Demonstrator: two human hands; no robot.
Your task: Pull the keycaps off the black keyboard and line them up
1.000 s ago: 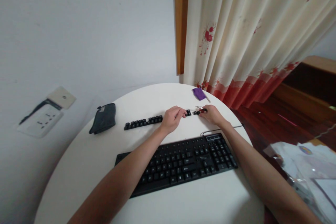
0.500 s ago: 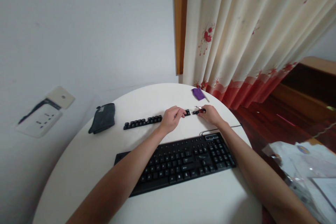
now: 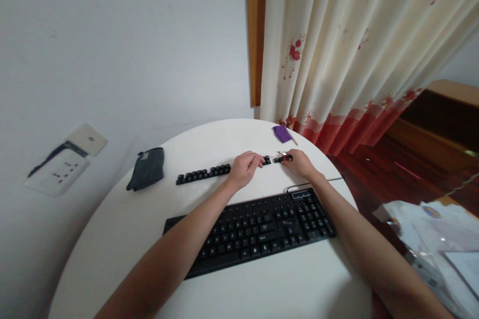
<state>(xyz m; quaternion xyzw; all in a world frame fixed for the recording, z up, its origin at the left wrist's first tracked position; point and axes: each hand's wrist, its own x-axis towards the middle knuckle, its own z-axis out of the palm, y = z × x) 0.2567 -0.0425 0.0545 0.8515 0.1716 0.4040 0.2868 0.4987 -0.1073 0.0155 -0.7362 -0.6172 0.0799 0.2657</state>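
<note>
My left hand (image 3: 245, 167) rests across a row of black keycaps (image 3: 204, 174), fingers curled and pressed together. Its fingertips touch the row near the right end, and what they hold, if anything, is hidden. The row reappears to the right of the fingers as a few keycaps (image 3: 267, 160). My right hand (image 3: 299, 163) is closed around a small tool with a slim metal tip (image 3: 281, 153) pointing left; its exact kind is unclear. Just below that tip lies a short piece with black keycaps (image 3: 276, 160), close to the right fingertips. A black keyboard (image 3: 262, 234) lies beneath my forearms.
A dark zip pouch (image 3: 146, 168) lies at the left of the round white table (image 3: 108, 229). Near the far edge is a purple cloth-like piece (image 3: 282, 134) with a thin stick. A cable (image 3: 318, 182) leaves the keyboard rightward. Plastic bags (image 3: 430, 234) stand at the right.
Both hands keep practically the same pose and place. Only a very slight shift of the whole view shows.
</note>
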